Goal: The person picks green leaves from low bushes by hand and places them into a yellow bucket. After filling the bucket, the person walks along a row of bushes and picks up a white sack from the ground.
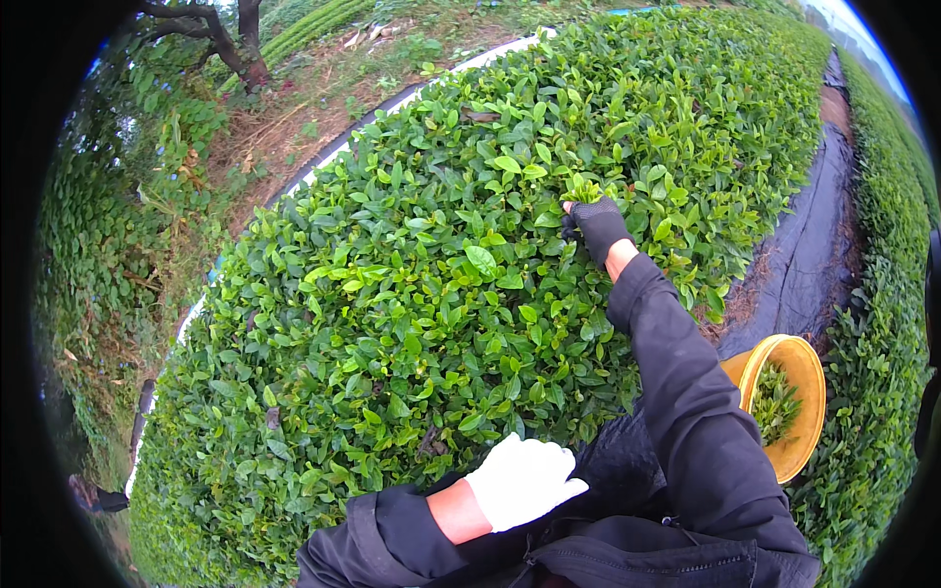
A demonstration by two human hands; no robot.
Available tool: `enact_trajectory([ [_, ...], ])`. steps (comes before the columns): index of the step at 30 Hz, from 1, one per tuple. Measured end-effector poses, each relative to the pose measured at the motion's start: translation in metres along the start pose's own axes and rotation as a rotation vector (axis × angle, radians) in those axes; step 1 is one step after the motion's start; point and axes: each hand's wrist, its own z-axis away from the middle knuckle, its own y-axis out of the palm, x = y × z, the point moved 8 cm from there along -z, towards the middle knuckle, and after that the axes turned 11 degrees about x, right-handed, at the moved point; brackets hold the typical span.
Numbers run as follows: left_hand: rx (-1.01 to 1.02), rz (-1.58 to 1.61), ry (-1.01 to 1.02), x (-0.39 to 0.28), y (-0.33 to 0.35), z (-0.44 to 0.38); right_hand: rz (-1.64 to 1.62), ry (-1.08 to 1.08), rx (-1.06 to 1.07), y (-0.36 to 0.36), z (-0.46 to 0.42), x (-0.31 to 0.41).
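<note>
A hedge of tea-like bushes [412, 294] with glossy green leaves spreads before me. My right hand [599, 228], in a dark glove with a bare thumb tip showing, reaches out over the foliage. From its grip sticks a bunch of pale green young leaves [583, 191]. Close to my body, at the hedge's near edge, is my left hand [526, 481] in a white glove. Its fingers curl away from view, so anything inside them is hidden. Beside my right forearm, a yellow bucket [807, 397] tilts and holds picked leaves [773, 408].
Black ground sheeting [798, 242] covers the path on the right, with another hedge [882, 242] beyond it. A white strip [345, 147] borders the bushes on the left. Behind that lie bare soil, weeds and a tree [246, 51].
</note>
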Motion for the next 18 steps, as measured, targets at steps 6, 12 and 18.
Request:
enact_trajectory([
  [6, 0.0, 0.005, -0.004, 0.0, 0.002, -0.001, -0.101, 0.113, 0.02, 0.011, 0.004, -0.003],
  [12, 0.015, 0.001, 0.013, -0.003, 0.0, -0.006, -0.152, 0.021, 0.184, 0.005, 0.017, -0.018],
  [18, 0.021, 0.03, -0.031, 0.004, 0.001, 0.0, 0.131, -0.032, 0.621, 0.088, 0.126, 0.009],
])
